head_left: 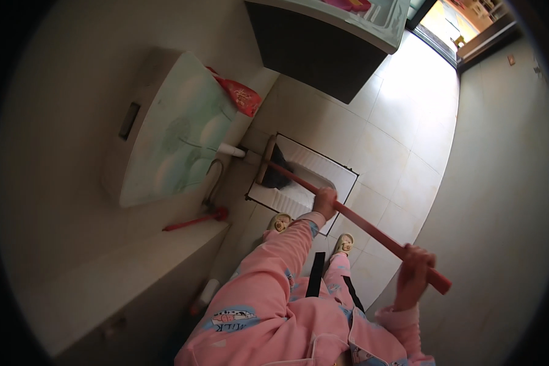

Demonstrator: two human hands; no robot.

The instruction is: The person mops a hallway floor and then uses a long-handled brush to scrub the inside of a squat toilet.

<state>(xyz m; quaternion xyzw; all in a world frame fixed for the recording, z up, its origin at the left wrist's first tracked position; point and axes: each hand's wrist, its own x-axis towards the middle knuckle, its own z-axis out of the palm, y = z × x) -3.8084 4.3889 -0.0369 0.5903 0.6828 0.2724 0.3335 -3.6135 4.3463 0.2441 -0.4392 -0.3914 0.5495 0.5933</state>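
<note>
Both my hands are closed round a long red pole (372, 230) that slants down from right to left. My left hand (325, 204) grips it near the middle, over the squat toilet (338, 174). My right hand (415, 271) is wrapped round it close to its upper end. The lower end reaches into the dark patch inside the white toilet bowl. Whether that dark shape is a head on the pole or the bowl's opening, I cannot tell. Pink patterned sleeves cover both my arms.
A pale water tank (180, 134) hangs on the left wall, with a red packet (244, 99) by it. A red long-handled tool (195, 221) lies on the ledge (134, 268). A dark-fronted cabinet (317, 52) stands ahead; a bright doorway (448, 30) is far right.
</note>
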